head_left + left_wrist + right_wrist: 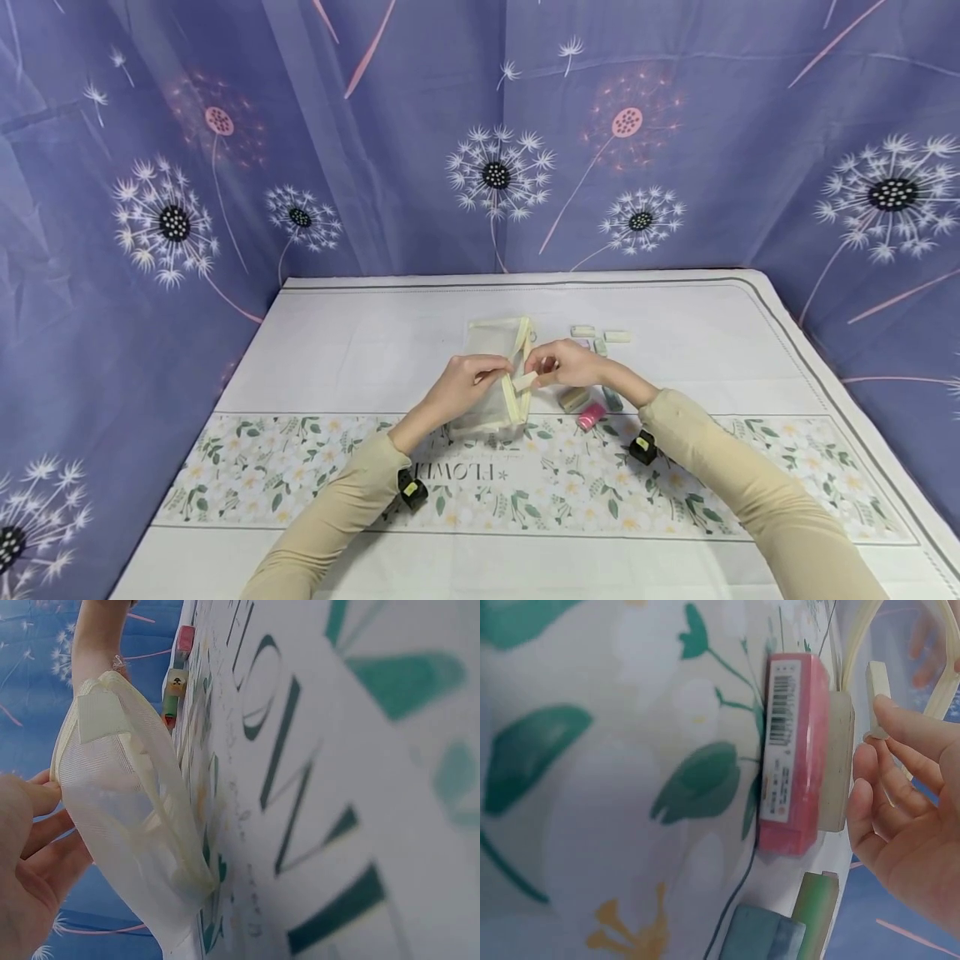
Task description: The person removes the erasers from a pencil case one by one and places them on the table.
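A see-through mesh pouch (486, 410) with pale yellow edging lies on the table, its mouth facing right. My left hand (467, 385) pinches the near edge of that mouth between thumb and fingers and holds it apart. With thumb and fingertips, my right hand (572, 364) pinches a small cream-white eraser (877, 690) at the pouch's opening. In the head view the eraser's left end overlaps the yellow edging. Through the mesh in the left wrist view, a pale rectangular patch (103, 718) shows near the top of the pouch.
Right of the pouch lie several small blocks: a pink eraser (591, 416) with a barcode label, a tan block (574, 399), a dark teal one (612, 398), and pale ones (617, 337) farther back. A floral-banded cloth (300, 475) covers the table; a blue curtain (420, 100) hangs behind.
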Tool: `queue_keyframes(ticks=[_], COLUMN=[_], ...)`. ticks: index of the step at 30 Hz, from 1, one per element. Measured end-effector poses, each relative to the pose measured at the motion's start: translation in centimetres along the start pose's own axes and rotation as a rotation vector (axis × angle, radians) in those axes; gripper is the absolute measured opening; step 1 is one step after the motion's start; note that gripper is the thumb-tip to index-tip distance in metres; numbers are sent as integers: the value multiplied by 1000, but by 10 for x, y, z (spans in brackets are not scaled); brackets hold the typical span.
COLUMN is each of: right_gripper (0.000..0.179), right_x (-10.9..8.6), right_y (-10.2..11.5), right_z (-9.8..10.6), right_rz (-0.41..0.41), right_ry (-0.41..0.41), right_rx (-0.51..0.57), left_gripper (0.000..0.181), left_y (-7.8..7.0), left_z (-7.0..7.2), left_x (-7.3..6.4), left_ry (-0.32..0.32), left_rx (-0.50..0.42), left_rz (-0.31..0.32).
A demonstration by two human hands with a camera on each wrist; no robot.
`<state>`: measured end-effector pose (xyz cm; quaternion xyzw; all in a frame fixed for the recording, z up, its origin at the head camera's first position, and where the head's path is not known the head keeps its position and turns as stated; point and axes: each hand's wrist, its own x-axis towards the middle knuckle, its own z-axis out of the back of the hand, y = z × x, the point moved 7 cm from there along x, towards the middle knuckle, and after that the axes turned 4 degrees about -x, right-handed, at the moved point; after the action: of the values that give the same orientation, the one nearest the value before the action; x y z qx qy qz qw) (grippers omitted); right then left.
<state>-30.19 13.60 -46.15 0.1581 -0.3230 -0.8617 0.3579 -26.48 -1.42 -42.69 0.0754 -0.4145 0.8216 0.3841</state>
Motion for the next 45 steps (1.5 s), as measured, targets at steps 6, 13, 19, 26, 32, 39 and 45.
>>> queue_keyframes(ticks=[6,13,19,26,32,39,45], right_gripper=[15,14,16,19,19,17,18], right_x=[-2,-3,-7,-11,-12,-14,-16], right_y=[-3,-5,0,-4,-8,-11,-11], right_z=[1,2,6,8,8,10,12], right_rz=[3,-11,-3,9,13,8,-2], right_ry=[-11,-17,-22,-26,-22,-26,-36], right_rx=[27,9,23,34,40,35,32], left_gripper=[17,17,17,18,17,16,17], left_y=[2,5,4,4,4,2,3], left_z=[-1,-2,-2,-3,-4,-3,-3], left_x=[0,0,0,-1,-2,-1,-2], left_ry=[-4,6,9,7,2,-6,-5], left_rx=[-6,-22,-27,-25,-19,-12,-7], left_rz=[-2,25,36,39,40,30,35])
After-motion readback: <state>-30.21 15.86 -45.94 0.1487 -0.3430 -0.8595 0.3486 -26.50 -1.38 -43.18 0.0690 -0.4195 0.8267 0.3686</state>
